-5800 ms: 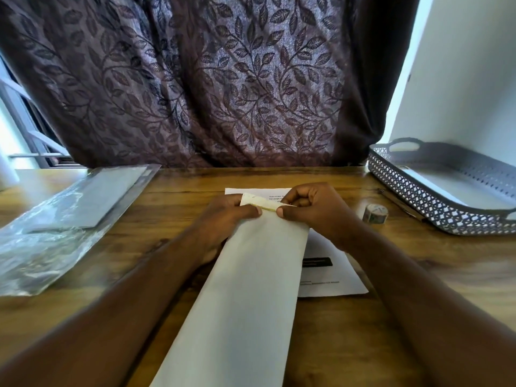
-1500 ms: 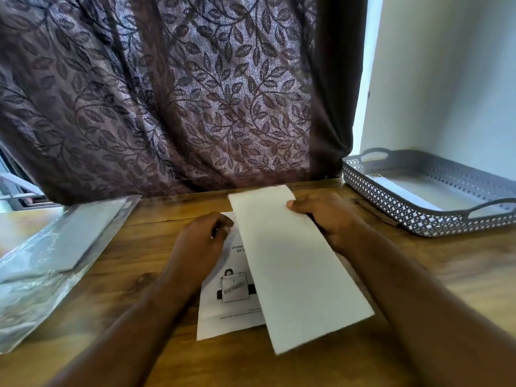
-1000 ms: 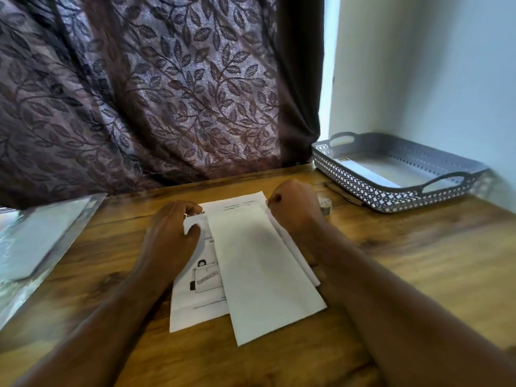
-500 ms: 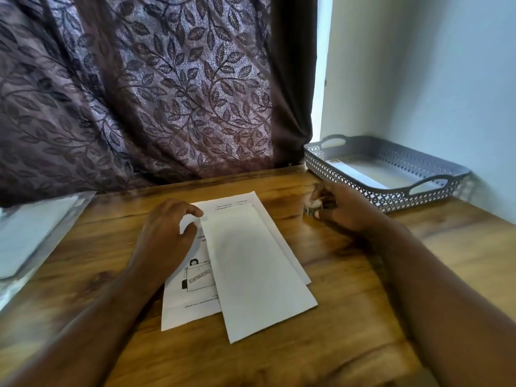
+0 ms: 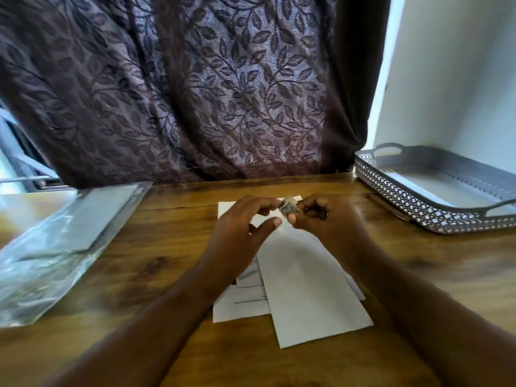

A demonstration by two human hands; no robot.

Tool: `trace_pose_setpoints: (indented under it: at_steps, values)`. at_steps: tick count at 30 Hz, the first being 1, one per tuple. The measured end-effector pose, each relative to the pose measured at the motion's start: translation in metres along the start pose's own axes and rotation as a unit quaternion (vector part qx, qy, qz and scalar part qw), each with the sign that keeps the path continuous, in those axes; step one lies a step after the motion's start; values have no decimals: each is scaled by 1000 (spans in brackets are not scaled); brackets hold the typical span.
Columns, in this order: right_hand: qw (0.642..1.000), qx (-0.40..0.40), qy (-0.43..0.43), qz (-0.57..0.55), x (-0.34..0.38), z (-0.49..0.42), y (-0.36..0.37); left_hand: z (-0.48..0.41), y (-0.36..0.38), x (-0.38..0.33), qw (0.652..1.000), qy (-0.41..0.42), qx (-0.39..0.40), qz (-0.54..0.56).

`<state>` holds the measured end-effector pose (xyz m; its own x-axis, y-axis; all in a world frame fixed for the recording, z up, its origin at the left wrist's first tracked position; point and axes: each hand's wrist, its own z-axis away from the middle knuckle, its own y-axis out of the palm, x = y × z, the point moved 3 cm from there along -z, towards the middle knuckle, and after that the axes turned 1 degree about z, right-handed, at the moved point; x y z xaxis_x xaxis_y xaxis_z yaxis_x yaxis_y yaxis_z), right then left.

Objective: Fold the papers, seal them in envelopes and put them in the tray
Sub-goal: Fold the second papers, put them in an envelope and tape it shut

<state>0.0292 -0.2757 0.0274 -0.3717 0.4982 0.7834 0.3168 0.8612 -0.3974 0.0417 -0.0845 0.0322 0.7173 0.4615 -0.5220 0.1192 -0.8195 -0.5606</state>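
On the wooden worktop [image 5: 167, 247], straight in front of the person, a long white envelope [image 5: 307, 289] lies flat; its long axis runs away from the person, skewed so that the near short end swings to the right and the far end points toward the curtain [image 5: 195, 93]; that far end is hidden beneath the hands. Under the envelope lies a printed sheet of paper [image 5: 243, 305], also lengthwise front to back but squarer to the edge; it shows on the left side, at the far corners, and as a thin sliver on the right. Both hands are raised just above the far end of the envelope; the right hand [image 5: 326, 219] pinches a small roll of tape [image 5: 290, 208] between thumb and fingers; the left hand [image 5: 245, 227] has curled fingertips against the roll with its thumb held out below, and I cannot tell whether it truly grips. Off to the right, well apart from the envelope, sits a grey lattice tray [image 5: 405, 196], its length running from far left to near right, something pale and flat inside it; a thin pen-like stick [image 5: 388, 206] lies just beside its near wall. At the left, a crumpled clear plastic bag [image 5: 55, 247] rests on the worktop.
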Motion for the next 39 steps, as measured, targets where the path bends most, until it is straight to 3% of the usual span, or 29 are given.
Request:
trace_pose_setpoints:
  at_steps: [8, 14, 22, 31, 39]
  values:
    - [997, 60, -19, -46, 9, 4, 16, 0, -8, 2, 998, 36, -30, -43]
    - [998, 41, -23, -38, 7, 7, 16, 3, -9, -3, 992, 58, -41, -104]
    - [997, 11, -68, 26, 10, 7, 17, 2, -12, -5, 987, 20, -50, -151]
    - [991, 19, -103, 82, 9, 5, 17, -1, -11, 10, 997, -62, -25, -30]
    - [992, 52, -92, 69, 8, 4, 14, -1, -8, 22, 988, -118, 10, 100]
